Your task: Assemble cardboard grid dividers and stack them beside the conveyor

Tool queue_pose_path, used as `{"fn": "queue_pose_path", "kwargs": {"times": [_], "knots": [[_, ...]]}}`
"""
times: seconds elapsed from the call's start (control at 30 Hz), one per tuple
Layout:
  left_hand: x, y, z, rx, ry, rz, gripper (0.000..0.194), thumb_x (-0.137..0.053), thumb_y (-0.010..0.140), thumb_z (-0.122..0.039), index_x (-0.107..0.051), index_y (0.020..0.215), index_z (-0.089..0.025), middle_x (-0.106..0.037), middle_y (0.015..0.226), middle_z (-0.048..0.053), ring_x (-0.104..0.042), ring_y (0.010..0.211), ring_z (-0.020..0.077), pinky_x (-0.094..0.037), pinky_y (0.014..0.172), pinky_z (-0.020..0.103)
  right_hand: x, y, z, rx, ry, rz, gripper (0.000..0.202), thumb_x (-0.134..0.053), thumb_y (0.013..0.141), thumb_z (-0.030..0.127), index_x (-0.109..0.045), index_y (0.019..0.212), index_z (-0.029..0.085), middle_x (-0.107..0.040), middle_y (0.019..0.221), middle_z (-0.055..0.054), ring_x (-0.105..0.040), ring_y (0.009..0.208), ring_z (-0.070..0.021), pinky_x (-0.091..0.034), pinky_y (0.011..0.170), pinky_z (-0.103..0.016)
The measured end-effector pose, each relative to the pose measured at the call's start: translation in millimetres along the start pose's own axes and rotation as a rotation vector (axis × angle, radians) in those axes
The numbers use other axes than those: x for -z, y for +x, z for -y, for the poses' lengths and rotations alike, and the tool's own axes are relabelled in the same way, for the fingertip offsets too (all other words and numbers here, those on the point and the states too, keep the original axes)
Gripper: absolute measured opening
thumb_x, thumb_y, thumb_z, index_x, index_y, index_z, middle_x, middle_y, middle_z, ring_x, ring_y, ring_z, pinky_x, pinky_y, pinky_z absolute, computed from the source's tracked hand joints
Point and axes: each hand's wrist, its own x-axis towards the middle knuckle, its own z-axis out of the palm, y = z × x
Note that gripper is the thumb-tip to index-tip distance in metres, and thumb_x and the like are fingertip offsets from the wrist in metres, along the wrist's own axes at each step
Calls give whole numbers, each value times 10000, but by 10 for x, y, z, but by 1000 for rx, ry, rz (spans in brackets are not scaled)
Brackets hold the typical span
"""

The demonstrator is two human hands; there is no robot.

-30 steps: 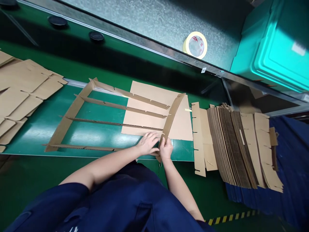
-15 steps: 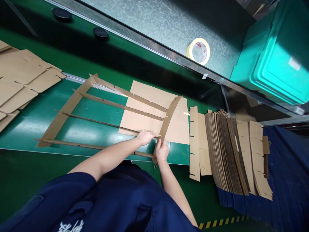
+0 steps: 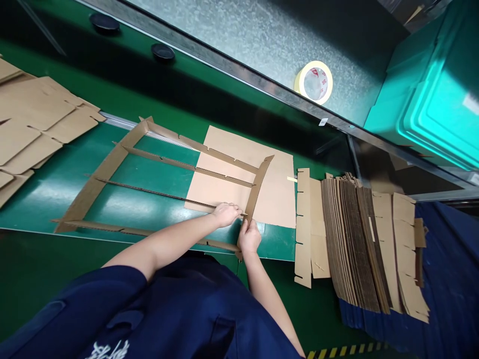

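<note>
Several slotted cardboard strips stand on edge on the green table (image 3: 157, 204), crossing into an open frame. My left hand (image 3: 226, 214) is closed around the end of a long cardboard strip (image 3: 160, 192), third from the far side. With my right hand (image 3: 250, 236) I grip the short cross strip (image 3: 258, 187) near its close end, thumb against its face. The cross strip meets the ends of the long strips. At the left, another cross strip (image 3: 108, 167) joins their other ends. Under the frame's right part lies a flat cardboard sheet (image 3: 277, 199).
Stacked slotted cardboard (image 3: 352, 244) stands at the right on blue cloth, and flat cardboard pieces (image 3: 45, 114) lie at the left. Above the table, a metal shelf (image 3: 243, 35) holds a tape roll (image 3: 315, 83) and a teal bin (image 3: 434, 99).
The right cross strip has shifted slightly, its far end lower and further left, closer onto the long strips. Both hands keep their grips. The view has shifted slightly.
</note>
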Motion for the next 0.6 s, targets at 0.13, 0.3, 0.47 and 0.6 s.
{"fn": "queue_pose_path", "kwargs": {"times": [0.13,0.3,0.47,0.6], "knots": [[208,153,84,9,-20,-158,364,-365,955,-400,-628,1104,-197,-616,1199,90,-506,1165,234,-407,953,378,17,7,26,-13,-35,29,341,-331,973,355,-602,922,155,-669,862,-91,-571,615,-175,-272,531,-279],[437,622,229,137,23,-223,455,-431,894,-196,-439,1350,-188,-413,1448,118,-346,1339,238,-272,1088,411,87,4,94,-90,-98,104,310,-356,973,340,-609,975,161,-667,843,-69,-575,608,-168,-313,541,-270],[385,891,289,152,11,-62,366,-455,841,-105,-571,1171,-213,-665,1096,87,-581,1065,234,-329,1010,447,221,54,71,-57,-24,131,333,-363,966,380,-573,1112,166,-661,997,-95,-619,788,-206,-414,643,-294],[346,898,318,128,28,-72,343,-433,854,-102,-574,1146,-216,-658,1119,89,-560,1105,232,-339,985,423,300,429,108,16,104,-97,474,-409,927,472,-521,1206,106,-601,1159,-146,-535,1088,-264,-431,875,-355]]}}
